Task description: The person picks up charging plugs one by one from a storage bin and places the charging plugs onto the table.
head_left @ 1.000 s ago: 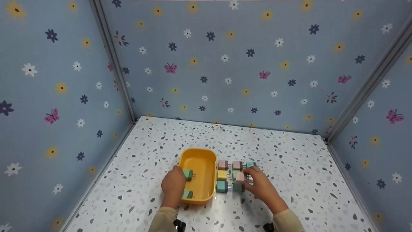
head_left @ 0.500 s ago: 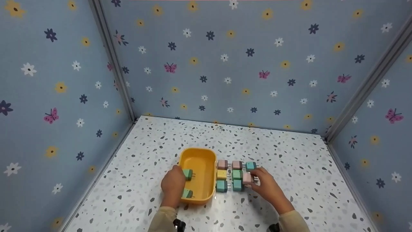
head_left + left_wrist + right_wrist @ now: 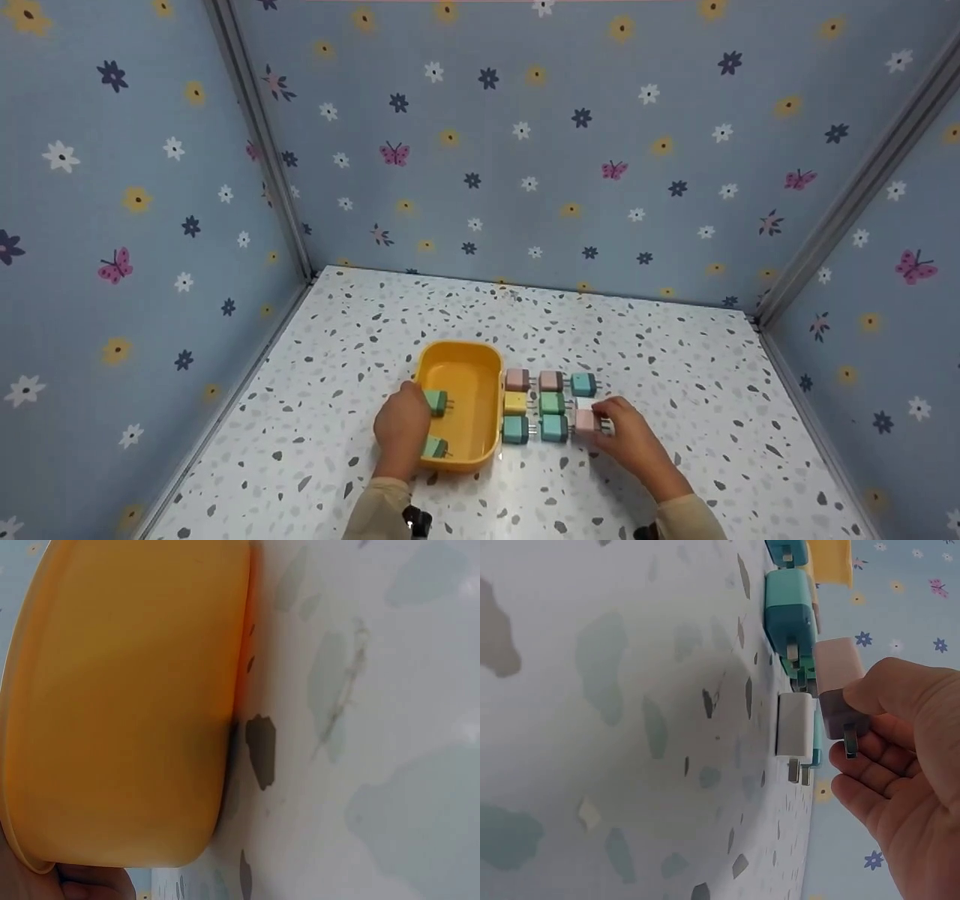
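Observation:
My left hand (image 3: 403,429) grips the left rim of a yellow plastic box (image 3: 469,375); in the left wrist view its fingers bend at the edge of the box (image 3: 127,712). Inside lie two green charger plugs, one green plug (image 3: 436,403) partly behind the hand, the other (image 3: 435,448) nearer the front. My right hand (image 3: 634,435) pinches a pink charger plug (image 3: 838,664) between thumb and fingers, its metal prongs pointing right in the head view. In the right wrist view it is held above the table, beside a white charger plug (image 3: 795,724) that rests there.
Right of the box, more charger plugs sit in rows: two pink, one pink plug (image 3: 517,379) nearest the box, a blue plug (image 3: 583,384), a yellow plug (image 3: 515,403), a green plug (image 3: 552,403) and two teal plugs (image 3: 554,428). Flowered panels (image 3: 525,150) enclose the speckled table (image 3: 675,360).
My right hand has moved right and slightly nearer with the pink plug, uncovering the green, blue and teal plugs and part of the white one. The left hand keeps its hold on the box.

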Demonstrator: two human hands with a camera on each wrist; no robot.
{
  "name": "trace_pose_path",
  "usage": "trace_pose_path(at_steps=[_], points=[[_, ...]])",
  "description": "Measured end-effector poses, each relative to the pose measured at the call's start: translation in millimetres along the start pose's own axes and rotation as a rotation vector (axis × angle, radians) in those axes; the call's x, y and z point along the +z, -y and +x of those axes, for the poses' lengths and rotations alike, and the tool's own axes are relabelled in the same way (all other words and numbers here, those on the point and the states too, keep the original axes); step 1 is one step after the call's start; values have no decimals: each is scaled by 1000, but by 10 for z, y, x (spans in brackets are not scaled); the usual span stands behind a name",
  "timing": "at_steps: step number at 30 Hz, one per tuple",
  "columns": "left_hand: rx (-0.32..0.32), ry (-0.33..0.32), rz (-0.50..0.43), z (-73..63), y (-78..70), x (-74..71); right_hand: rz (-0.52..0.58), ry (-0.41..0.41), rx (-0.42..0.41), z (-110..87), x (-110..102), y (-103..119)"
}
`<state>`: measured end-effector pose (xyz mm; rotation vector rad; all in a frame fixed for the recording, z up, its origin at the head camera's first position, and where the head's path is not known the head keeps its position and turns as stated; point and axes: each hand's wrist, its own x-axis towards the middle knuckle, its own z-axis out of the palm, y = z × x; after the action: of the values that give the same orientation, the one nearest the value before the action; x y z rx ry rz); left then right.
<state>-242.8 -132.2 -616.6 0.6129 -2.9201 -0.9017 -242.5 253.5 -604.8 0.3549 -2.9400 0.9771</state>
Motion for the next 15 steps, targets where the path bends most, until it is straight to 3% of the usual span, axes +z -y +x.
trace_pose_path(at_steps=[15], points=[[-14, 35, 16, 46, 14, 6, -7, 49, 90, 3, 33, -138]])
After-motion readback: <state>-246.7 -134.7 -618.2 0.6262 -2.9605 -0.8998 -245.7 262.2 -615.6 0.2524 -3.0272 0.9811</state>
